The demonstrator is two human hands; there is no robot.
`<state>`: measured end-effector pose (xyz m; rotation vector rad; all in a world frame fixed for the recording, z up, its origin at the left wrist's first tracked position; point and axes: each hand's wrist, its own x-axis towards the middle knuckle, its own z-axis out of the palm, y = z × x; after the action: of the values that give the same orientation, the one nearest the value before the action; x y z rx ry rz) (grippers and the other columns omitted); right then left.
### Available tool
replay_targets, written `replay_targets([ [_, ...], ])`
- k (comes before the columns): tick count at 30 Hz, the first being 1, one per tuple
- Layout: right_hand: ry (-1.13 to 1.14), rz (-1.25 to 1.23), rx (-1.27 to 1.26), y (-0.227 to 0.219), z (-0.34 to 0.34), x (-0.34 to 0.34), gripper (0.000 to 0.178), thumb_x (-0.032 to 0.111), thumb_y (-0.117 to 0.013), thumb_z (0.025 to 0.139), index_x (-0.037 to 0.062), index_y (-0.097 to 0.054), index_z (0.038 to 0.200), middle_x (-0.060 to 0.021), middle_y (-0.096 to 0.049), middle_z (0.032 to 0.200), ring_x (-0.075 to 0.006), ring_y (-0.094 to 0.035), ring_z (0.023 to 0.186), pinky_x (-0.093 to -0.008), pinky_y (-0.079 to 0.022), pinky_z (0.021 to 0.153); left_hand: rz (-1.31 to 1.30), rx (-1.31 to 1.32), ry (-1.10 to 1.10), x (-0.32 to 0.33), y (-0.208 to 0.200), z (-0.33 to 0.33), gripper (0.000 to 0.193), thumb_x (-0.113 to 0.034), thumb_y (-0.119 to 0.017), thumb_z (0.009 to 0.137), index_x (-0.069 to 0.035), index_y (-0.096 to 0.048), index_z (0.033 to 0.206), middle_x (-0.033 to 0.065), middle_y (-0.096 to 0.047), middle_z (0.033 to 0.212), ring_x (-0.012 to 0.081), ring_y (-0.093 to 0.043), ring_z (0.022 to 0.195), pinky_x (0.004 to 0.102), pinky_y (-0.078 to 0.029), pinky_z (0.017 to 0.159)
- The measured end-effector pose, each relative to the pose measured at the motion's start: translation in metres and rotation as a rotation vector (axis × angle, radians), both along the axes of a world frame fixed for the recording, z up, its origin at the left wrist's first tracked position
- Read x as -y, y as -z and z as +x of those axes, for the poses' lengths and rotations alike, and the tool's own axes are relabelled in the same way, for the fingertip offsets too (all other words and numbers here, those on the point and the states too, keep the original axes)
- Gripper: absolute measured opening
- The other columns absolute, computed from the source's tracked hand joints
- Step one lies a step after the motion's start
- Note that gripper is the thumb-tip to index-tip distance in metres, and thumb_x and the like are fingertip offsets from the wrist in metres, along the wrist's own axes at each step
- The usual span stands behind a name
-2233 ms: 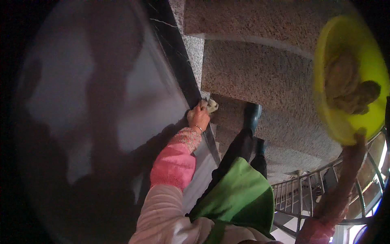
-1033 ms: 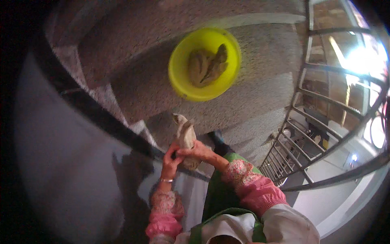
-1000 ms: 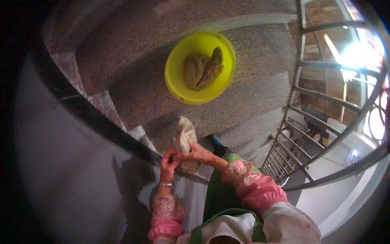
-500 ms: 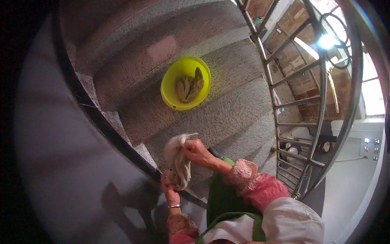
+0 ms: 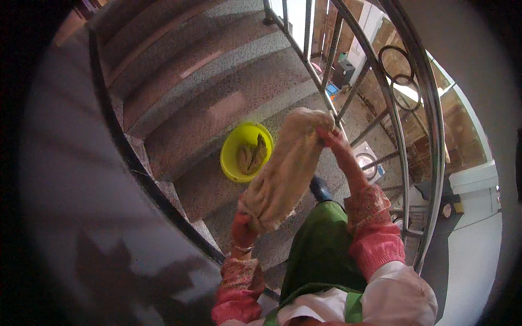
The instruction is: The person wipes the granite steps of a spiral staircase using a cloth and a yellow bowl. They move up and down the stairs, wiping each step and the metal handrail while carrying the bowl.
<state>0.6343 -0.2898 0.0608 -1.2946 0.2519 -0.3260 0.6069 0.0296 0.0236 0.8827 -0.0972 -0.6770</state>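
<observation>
A beige cloth (image 5: 285, 171) is spread out between my two hands, slanting up from left to right. My left hand (image 5: 244, 230) is closed on its lower left end. Its upper right corner is gripped by my right hand (image 5: 329, 136). Just beyond the cloth, a yellow-green plastic basin (image 5: 230, 157) stands on a step. Some crumpled brownish cloth (image 5: 251, 158) lies inside it. The spread cloth partly overlaps the view of the steps beside the basin.
Curved speckled stone steps (image 5: 196, 117) rise toward the far left. A metal railing (image 5: 399, 141) bends along the right side, and a dark-edged wall (image 5: 109, 190) borders the left. My dark shoe (image 5: 321, 189) rests on a step below the cloth.
The bunched cloth has been opened out wide. My right hand has moved up and to the right with its corner, while the view has shifted along the stairs.
</observation>
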Motion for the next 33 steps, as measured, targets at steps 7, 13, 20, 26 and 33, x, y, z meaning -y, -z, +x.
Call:
replay_targets([
  [7, -0.436, 0.678, -0.254, 0.155, 0.024, 0.035, 0.072, 0.067, -0.038, 0.086, 0.0107, -0.044, 0.131, -0.0101, -0.049, 0.131, -0.0247, -0.051, 0.114, -0.0371, -0.043, 0.095, 0.000, 0.129, 0.097, 0.164, 0.070, 0.086, 0.070, -0.009, -0.054, 0.075, -0.008, -0.028, 0.140, 0.0104, -0.037, 0.137, 0.0254, -0.040, 0.125, 0.0402, -0.032, 0.106],
  [13, -0.090, 0.524, -0.261, 0.129, 0.064, 0.055, 0.050, 0.040, -0.058, 0.087, 0.0011, -0.052, 0.118, -0.0107, -0.060, 0.110, -0.0194, -0.058, 0.099, -0.0328, -0.047, 0.086, 0.025, -0.026, 0.019, 0.224, 0.070, 0.153, 0.059, -0.012, -0.055, 0.079, -0.004, -0.035, 0.134, 0.0066, -0.044, 0.128, 0.0181, -0.045, 0.117, 0.0314, -0.039, 0.097],
  [20, 0.185, -1.073, -0.641, 0.215, 0.125, 0.105, 0.030, 0.029, -0.067, 0.079, 0.0014, -0.062, 0.091, -0.0196, -0.048, 0.124, -0.0326, -0.054, 0.103, -0.0395, -0.049, 0.078, 0.644, 0.373, -0.284, 0.188, 0.183, 0.166, 0.018, -0.008, -0.051, 0.089, -0.004, -0.054, 0.106, 0.0046, -0.060, 0.098, 0.0140, -0.057, 0.094, 0.0293, -0.045, 0.083],
  [26, -0.012, -1.548, -0.520, 0.320, 0.151, 0.119, 0.032, 0.038, -0.062, 0.080, 0.0061, -0.066, 0.082, -0.0209, -0.019, 0.147, -0.0478, -0.022, 0.131, -0.0624, -0.026, 0.099, 0.880, 0.586, -0.120, 0.174, 0.244, 0.103, 0.018, -0.002, -0.051, 0.082, -0.004, -0.057, 0.099, 0.0099, -0.061, 0.098, 0.0260, -0.059, 0.086, 0.0368, -0.046, 0.079],
  [33, 0.157, -1.567, -0.427, 0.373, 0.239, 0.176, 0.034, 0.025, -0.054, 0.084, -0.0062, -0.061, 0.094, -0.0213, -0.022, 0.146, -0.0457, -0.016, 0.134, -0.0648, -0.012, 0.105, 0.920, 0.995, -0.287, 0.188, 0.314, 0.139, 0.032, 0.002, -0.053, 0.069, -0.005, -0.058, 0.100, 0.0123, -0.059, 0.099, 0.0330, -0.057, 0.090, 0.0426, -0.046, 0.082],
])
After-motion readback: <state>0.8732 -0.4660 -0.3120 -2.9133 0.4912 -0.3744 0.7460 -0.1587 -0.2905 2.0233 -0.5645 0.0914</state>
